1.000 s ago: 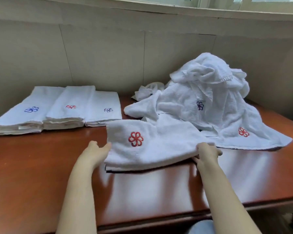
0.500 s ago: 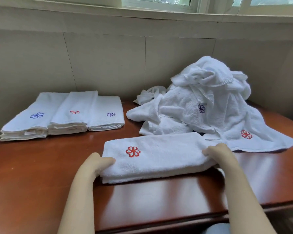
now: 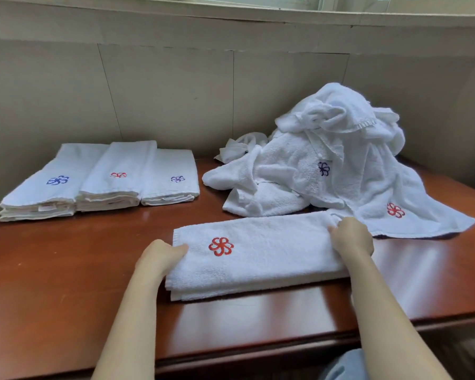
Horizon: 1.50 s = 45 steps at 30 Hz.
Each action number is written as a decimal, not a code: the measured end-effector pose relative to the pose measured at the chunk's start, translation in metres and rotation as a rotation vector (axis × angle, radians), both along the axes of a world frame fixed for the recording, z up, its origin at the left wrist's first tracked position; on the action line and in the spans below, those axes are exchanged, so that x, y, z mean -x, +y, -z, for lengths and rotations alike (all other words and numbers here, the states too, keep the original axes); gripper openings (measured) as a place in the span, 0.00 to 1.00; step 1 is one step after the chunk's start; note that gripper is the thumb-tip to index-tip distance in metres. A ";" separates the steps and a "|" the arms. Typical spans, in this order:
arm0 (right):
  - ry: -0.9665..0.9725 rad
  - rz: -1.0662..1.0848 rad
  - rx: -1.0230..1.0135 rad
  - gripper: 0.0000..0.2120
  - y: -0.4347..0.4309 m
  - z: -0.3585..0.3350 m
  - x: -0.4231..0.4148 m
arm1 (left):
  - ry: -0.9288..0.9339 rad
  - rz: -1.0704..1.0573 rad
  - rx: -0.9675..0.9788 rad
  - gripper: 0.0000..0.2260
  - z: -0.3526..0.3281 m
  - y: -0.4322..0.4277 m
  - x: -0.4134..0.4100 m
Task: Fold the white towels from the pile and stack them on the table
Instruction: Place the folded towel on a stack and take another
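Looking down from the head view, you see a red-brown wooden table [image 3: 66,270] set against a pale wall [image 3: 176,91]. A white towel [image 3: 258,259], folded into a long narrow band with a red stitched flower [image 3: 221,246] on top, lies flat on the table close to you.

Your left hand [image 3: 159,256] holds its left end. The thumb [image 3: 180,247] lies on top and the other fingers are hidden under the edge, so you cannot tell how they lie. Your right hand [image 3: 353,239] has its fingers [image 3: 337,229] curled over the right end, clamped on the cloth.

Behind the towel, to the right, a loose pile [image 3: 327,160] of unfolded white towels is heaped near the wall. One of its edges trails just beside your right hand. At far left, well apart, three stacks [image 3: 99,179] of folded towels sit side by side.

The towel looks like thick terry: light, soft and limp, not slippery and not fragile. It will probably sag in the middle and shed its layers if you lift it by one end. Take hold at both short ends, pinching all the layers together, or slide a flat hand beneath it.
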State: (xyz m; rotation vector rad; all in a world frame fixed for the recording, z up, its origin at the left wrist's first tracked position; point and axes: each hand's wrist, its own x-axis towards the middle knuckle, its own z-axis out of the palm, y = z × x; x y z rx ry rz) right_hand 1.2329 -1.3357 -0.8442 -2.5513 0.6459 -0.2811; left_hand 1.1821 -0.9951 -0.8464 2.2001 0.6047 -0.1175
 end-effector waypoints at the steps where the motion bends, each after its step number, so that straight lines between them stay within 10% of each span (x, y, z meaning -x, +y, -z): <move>1: -0.009 0.003 -0.016 0.14 -0.005 0.000 -0.002 | -0.012 0.012 0.006 0.20 0.001 0.000 -0.001; 11: 0.024 -0.066 -0.148 0.13 -0.039 0.014 -0.016 | -0.027 0.063 0.114 0.11 -0.003 0.001 0.005; 21: -0.018 -0.130 -0.344 0.13 -0.059 0.025 -0.027 | -0.010 0.171 0.139 0.40 -0.019 0.001 0.019; 28: -0.147 -0.043 0.195 0.12 -0.017 -0.003 0.000 | 0.072 0.269 -0.075 0.51 -0.020 -0.006 0.015; 32: -0.458 -0.444 0.290 0.11 0.043 -0.015 0.009 | -0.180 0.378 -0.504 0.46 -0.021 -0.032 0.013; 35: -0.185 -0.742 0.389 0.23 0.079 0.000 0.013 | -0.496 0.524 -0.423 0.34 -0.013 -0.069 0.006; 38: 0.132 -0.840 0.363 0.27 0.082 0.022 0.009 | -0.299 0.639 -0.597 0.32 0.014 -0.100 0.001; 45: 0.173 -0.541 0.313 0.27 0.009 0.027 -0.008 | -0.168 0.598 -0.664 0.35 0.033 -0.100 0.000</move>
